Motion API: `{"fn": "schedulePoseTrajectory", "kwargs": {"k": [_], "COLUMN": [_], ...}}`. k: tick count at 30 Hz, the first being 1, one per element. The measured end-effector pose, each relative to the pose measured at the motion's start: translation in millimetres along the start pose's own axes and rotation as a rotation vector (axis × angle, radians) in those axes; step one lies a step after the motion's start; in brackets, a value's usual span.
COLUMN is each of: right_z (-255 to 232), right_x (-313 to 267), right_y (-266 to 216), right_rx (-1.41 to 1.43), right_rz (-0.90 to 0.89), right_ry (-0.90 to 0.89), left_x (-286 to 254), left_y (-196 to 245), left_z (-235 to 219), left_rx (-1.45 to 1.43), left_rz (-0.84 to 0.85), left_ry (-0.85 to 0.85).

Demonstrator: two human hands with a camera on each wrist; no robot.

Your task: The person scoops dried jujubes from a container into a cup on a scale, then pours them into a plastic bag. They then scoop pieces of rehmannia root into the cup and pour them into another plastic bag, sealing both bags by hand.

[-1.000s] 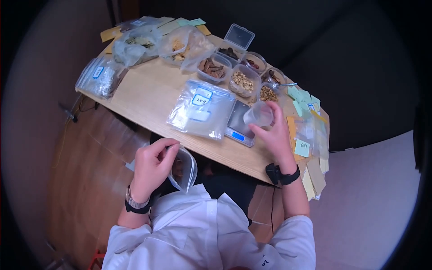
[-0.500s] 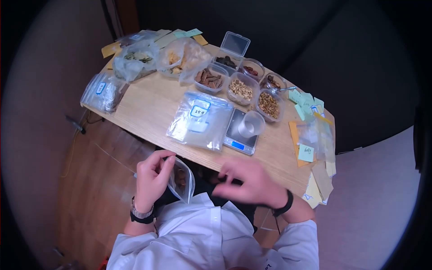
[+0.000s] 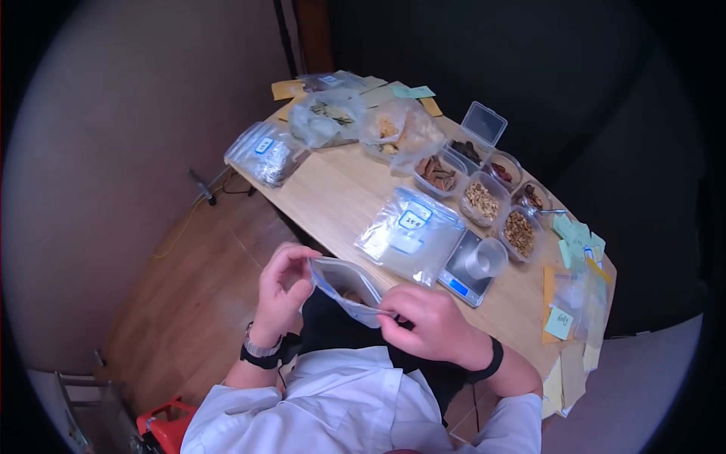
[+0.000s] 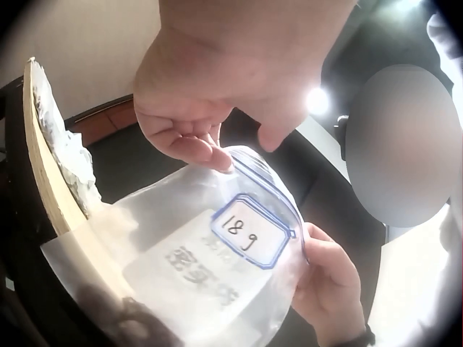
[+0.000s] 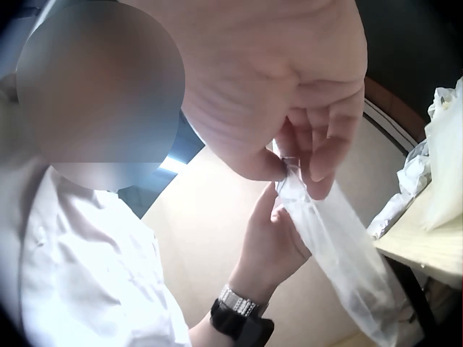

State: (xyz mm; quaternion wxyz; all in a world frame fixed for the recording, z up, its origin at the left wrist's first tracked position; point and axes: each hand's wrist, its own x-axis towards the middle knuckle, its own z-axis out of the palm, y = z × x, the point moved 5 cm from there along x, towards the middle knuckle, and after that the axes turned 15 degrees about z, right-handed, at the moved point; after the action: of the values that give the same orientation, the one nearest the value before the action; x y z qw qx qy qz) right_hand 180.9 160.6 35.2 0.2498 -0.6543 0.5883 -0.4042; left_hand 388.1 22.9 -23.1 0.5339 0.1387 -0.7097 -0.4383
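Note:
A clear zip bag [image 3: 344, 284] is held in front of the body, its mouth parted, with some brown pieces inside. The left hand [image 3: 283, 293] pinches one end of its rim; the right hand [image 3: 431, 321] pinches the other end. In the left wrist view the bag [image 4: 181, 267] bears a blue-framed label [image 4: 252, 231] reading 18 g. The right wrist view shows the right hand's [image 5: 289, 94] thumb and fingers on the bag's [image 5: 333, 246] top edge. On the digital scale [image 3: 456, 265] at the table's front stands a clear plastic cup [image 3: 486, 258].
A stack of clear bags [image 3: 412, 238] marked 25g lies left of the scale. Behind are tubs of dried pieces [image 3: 481, 200] and open plastic bags [image 3: 327, 117]. Green notes [image 3: 578, 236] and envelopes lie at the right; a red object [image 3: 168, 425] is on the floor.
The right hand has let go of the cup, leaving it on the scale, and moved to the bag's rim, which it now grips. The head view has shifted, so the table appears farther right.

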Motion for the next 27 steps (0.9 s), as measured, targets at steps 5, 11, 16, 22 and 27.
{"fn": "schedulePoseTrajectory", "kwargs": {"k": [5,11,16,22,27], "right_z": [-21,-34,-29,-35,-42], "right_x": [0,-4,-4,-2,-4], "right_y": [3,25,41,33,22], "right_rx": [0.140,0.414,0.539,0.379,0.291], "right_rz": [0.056,0.329,0.497,0.337,0.274], "right_ry": [-0.070,0.044,-0.063,-0.008,0.008], "left_x": [-10,-6,1,-2,-2], "left_y": [3,7,18,22,29], "left_z": [21,20,20,20,17], "left_rx": [-0.386,-0.364,-0.359,-0.298,-0.266], "left_rz": [-0.260,-0.040,0.005,0.003,0.038], "left_ry": [-0.050,0.100,0.170,0.154,0.150]}}
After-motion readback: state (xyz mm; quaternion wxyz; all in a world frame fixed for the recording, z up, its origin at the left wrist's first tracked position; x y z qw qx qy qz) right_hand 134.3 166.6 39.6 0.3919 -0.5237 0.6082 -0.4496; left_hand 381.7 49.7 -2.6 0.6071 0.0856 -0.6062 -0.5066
